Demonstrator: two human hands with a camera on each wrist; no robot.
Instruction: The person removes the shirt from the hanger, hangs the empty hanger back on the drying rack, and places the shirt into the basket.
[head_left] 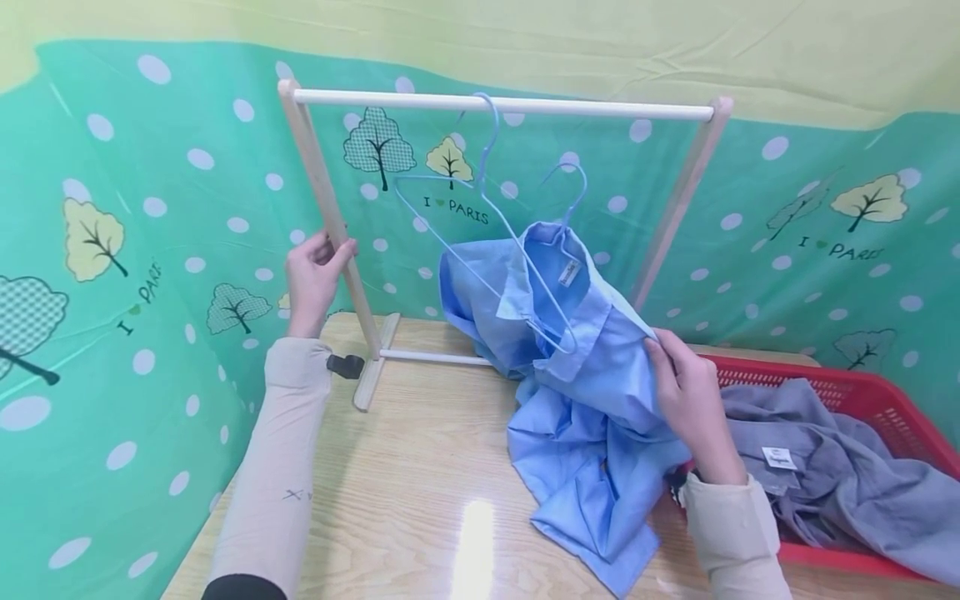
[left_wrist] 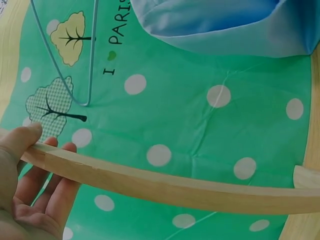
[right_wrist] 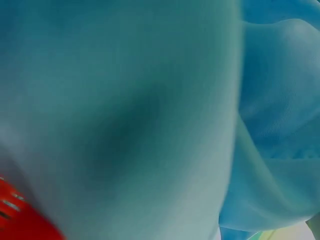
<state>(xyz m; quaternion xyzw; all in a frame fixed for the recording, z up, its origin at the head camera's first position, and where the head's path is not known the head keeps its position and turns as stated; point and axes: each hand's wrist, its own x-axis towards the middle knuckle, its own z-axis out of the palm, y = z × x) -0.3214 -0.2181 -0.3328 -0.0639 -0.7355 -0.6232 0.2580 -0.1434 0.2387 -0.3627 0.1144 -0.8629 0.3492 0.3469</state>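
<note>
Head view: on the left side of the bench (head_left: 420, 467), toward its back edge, I have the left hand (head_left: 313, 279) at the left upright (head_left: 318, 179) of a clothes rack. Its grip is closed on the wood, and in the left wrist view I see the thumb on one side and the fingers on the other. A white rail (head_left: 600, 107) spans the top of the rack.

The blue shirt (head_left: 592, 408) is right of the bench's middle, its collar below the rail and its lower folds reaching toward the front edge. I see the right hand (head_left: 697, 400) pinching its cloth at the shoulder, thumb and fingers together on the fabric. Inside the collar, with a white label (head_left: 569, 272), sits a blue hanger (head_left: 584, 185); its hook stands free beneath the rail. A second hanger (head_left: 496, 125), bare, hangs from the rail by its hook, tilted, its lower end crossing in front of the collar.

At the right edge of the bench I note a red basket (head_left: 825, 371) holding a grey garment (head_left: 840, 458), part of which drapes over the basket's front rim. Behind everything hangs a green printed cloth (head_left: 225, 183) with white dots and trees. Right wrist view: blurred blue cloth fills most of the field, with the basket's red at the lower left corner.
</note>
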